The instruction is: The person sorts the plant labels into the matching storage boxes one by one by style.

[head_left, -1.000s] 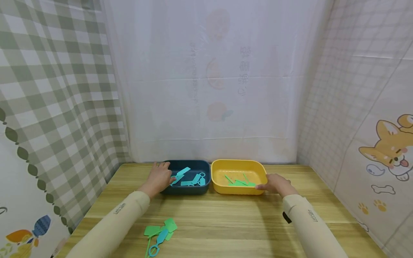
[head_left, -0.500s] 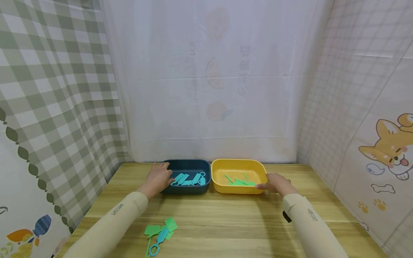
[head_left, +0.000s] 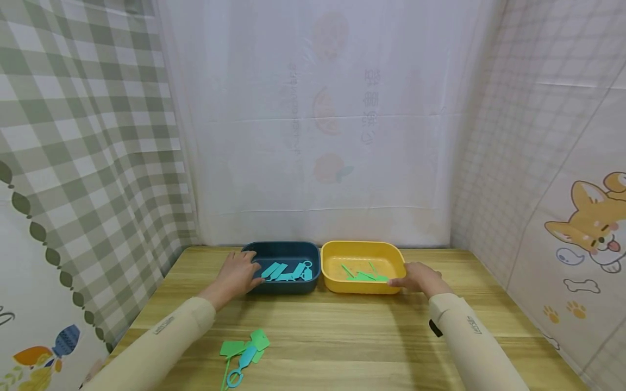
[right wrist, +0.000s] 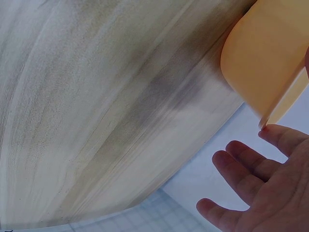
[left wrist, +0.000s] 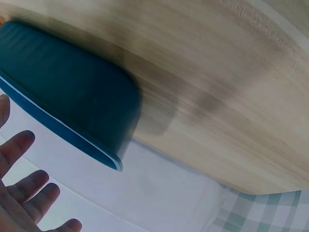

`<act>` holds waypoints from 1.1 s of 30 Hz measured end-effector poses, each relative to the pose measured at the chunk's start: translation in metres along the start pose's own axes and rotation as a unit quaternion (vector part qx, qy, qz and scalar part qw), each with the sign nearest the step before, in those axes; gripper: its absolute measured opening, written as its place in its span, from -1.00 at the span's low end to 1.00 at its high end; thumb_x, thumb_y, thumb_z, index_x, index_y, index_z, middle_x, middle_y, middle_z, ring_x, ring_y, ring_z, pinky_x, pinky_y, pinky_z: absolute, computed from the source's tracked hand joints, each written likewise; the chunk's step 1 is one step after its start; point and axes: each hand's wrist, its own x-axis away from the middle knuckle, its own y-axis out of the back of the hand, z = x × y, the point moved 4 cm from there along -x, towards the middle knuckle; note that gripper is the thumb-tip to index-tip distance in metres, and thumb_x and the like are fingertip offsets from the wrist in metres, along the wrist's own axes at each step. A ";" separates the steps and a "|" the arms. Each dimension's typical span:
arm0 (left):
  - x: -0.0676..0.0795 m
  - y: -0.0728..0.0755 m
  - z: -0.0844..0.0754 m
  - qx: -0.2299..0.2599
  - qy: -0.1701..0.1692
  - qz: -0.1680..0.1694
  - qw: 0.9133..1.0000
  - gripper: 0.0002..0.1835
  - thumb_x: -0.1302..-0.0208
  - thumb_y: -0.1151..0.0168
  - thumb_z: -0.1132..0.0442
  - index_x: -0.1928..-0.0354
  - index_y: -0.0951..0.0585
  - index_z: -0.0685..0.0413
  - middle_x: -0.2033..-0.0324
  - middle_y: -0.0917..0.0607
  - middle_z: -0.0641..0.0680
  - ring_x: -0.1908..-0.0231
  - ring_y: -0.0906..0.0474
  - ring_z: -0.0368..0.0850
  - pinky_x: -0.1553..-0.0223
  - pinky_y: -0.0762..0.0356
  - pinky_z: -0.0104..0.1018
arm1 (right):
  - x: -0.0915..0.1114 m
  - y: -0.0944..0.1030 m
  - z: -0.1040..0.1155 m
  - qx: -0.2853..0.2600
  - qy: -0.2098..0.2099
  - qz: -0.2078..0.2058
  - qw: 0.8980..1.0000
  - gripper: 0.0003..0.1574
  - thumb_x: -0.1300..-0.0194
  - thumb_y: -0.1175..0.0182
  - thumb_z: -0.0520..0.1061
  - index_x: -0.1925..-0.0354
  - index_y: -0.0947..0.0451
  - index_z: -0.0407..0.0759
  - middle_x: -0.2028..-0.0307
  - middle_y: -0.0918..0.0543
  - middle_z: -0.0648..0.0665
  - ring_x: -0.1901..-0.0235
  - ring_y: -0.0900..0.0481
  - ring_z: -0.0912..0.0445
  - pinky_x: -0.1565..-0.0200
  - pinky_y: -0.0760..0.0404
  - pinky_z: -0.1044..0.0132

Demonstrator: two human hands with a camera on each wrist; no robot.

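My left hand is at the left end of a navy blue bin, its fingers spread and holding nothing. The left wrist view shows those fingers loosely extended beside the bin's rim. Several light blue flat plastic tags lie in the navy bin, some with ring ends. At the right end of a yellow bin is my right hand. In the right wrist view its index fingertip touches the bin's rim, and the other fingers extend away. Green plastic pieces, some thin and stick-like, lie in the yellow bin.
A small pile of green tags, with a light blue ring-ended tag on top, lies on the wooden table near my left forearm. Both bins stand side by side against a white curtain. Checked cloth hangs at the left.
A light blue tag that was raised at an angle near my left hand now lies flat among the others in the navy bin. My left hand has drawn back slightly leftward. My right hand stays put.
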 end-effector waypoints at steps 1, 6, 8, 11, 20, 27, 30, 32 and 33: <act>0.002 0.000 -0.001 0.001 -0.002 0.000 1.000 -0.57 -0.26 -0.35 -0.11 0.05 -0.73 0.08 -0.19 -0.53 0.30 -0.23 -0.43 0.24 -0.22 -0.25 0.37 | 0.000 0.000 0.000 0.000 0.000 0.000 1.000 -0.17 -0.26 -0.28 0.33 -0.10 -0.51 -0.35 -0.05 -0.59 -0.42 -0.05 -0.52 -0.31 0.01 -0.38 -0.41; 0.014 0.002 -0.004 0.010 -0.018 -0.015 1.000 -0.59 -0.24 -0.36 -0.10 0.08 -0.74 0.07 -0.19 -0.53 0.31 -0.22 -0.43 0.26 -0.20 -0.27 0.38 | -0.001 -0.001 0.000 -0.001 0.003 -0.001 1.000 -0.18 -0.26 -0.28 0.32 -0.10 -0.50 -0.35 -0.05 -0.59 -0.43 -0.06 -0.51 -0.34 0.00 -0.36 -0.44; 0.021 0.004 -0.007 0.015 -0.027 -0.025 0.999 -0.61 -0.24 -0.37 -0.09 0.09 -0.74 0.05 -0.19 -0.53 0.30 -0.22 -0.43 0.26 -0.19 -0.28 0.37 | -0.002 -0.001 -0.001 0.000 0.005 -0.001 1.000 -0.20 -0.26 -0.27 0.32 -0.09 -0.51 -0.33 -0.05 -0.59 -0.42 -0.06 -0.51 -0.34 0.01 -0.36 -0.44; 0.033 0.006 -0.011 0.031 -0.040 -0.038 0.998 -0.63 -0.23 -0.38 -0.07 0.09 -0.74 0.04 -0.19 -0.53 0.28 -0.21 -0.44 0.25 -0.19 -0.29 0.35 | -0.002 -0.001 -0.001 0.000 0.006 0.000 1.000 -0.23 -0.26 -0.27 0.33 -0.05 -0.52 -0.30 -0.03 -0.60 -0.41 -0.05 -0.52 -0.33 0.01 -0.35 -0.46; 0.073 0.002 -0.024 0.057 -0.089 -0.042 0.994 -0.62 -0.14 -0.44 -0.11 0.21 -0.75 0.05 -0.08 -0.60 0.22 -0.13 -0.50 0.21 -0.13 -0.39 0.28 | -0.002 -0.001 -0.001 0.002 0.003 -0.002 1.000 -0.10 -0.25 -0.27 0.34 -0.15 -0.47 -0.40 -0.10 -0.55 -0.47 -0.12 -0.46 -0.40 -0.03 -0.28 -0.53; 0.089 -0.011 -0.026 0.089 -0.091 0.030 0.992 -0.45 0.01 -0.45 -0.30 0.22 -0.74 0.03 -0.13 -0.56 0.25 -0.16 -0.46 0.28 -0.11 -0.37 0.32 | -0.002 -0.001 -0.001 0.006 -0.002 0.003 1.000 0.12 -0.25 -0.26 0.37 -0.31 -0.30 -0.54 -0.21 -0.44 -0.54 -0.20 -0.37 -0.46 -0.06 -0.26 -0.53; 0.092 -0.014 -0.026 0.107 -0.097 0.061 0.988 -0.48 0.07 -0.47 -0.33 0.32 -0.72 -0.05 -0.11 -0.56 0.23 -0.14 -0.46 0.27 -0.09 -0.37 0.35 | -0.002 -0.001 -0.001 0.006 -0.002 0.004 1.000 0.09 -0.25 -0.26 0.37 -0.30 -0.33 -0.50 -0.20 -0.46 -0.52 -0.19 -0.40 -0.44 -0.05 -0.28 -0.52; 0.094 -0.015 -0.026 0.117 -0.106 0.077 0.984 -0.54 0.10 -0.51 -0.31 0.41 -0.68 -0.11 -0.07 -0.57 0.19 -0.09 -0.49 0.22 -0.07 -0.38 0.38 | -0.002 -0.001 -0.001 0.005 -0.002 0.004 1.000 0.10 -0.25 -0.27 0.37 -0.31 -0.32 -0.51 -0.20 -0.46 -0.52 -0.19 -0.39 -0.45 -0.05 -0.26 -0.53; 0.095 -0.015 -0.026 0.120 -0.111 0.084 0.983 -0.57 0.11 -0.52 -0.29 0.44 -0.66 -0.14 -0.04 -0.57 0.17 -0.07 -0.50 0.19 -0.06 -0.39 0.38 | -0.002 -0.001 -0.001 0.004 -0.002 0.004 1.000 0.10 -0.25 -0.27 0.37 -0.31 -0.32 -0.51 -0.20 -0.46 -0.52 -0.19 -0.39 -0.45 -0.05 -0.25 -0.54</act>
